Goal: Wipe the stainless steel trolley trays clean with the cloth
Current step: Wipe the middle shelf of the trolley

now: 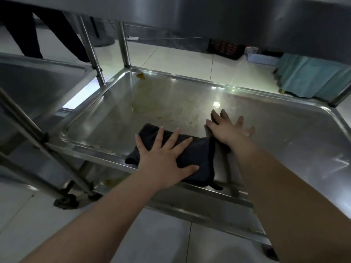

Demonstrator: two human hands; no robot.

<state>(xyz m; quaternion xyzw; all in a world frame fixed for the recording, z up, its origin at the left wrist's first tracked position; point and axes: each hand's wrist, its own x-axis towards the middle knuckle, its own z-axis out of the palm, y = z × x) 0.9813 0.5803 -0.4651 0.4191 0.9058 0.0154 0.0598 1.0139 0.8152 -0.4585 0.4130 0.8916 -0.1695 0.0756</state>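
Glossy stainless steel trolley tray [284,130] smeared with dull brownish stains [141,75], matt black cloth [197,154], shiny tiled floor [171,54].

Upper tray [247,14] overhead (post [124,46] far L)

The scene is dimly lit. The shallow rectangular stainless steel tray [284,133] is marked by glare — a small bright spot on its floor toward the far rim, fainter glints strung along that rim. The pale tiled floor [171,56] beyond the tray is washed out by stronger light. The dark steel shelf underside [247,19] above the tray is left in shadow. The right hand [229,131] inside the tray is smeared by motion blur. Straight lines are bowed toward the frame edges.
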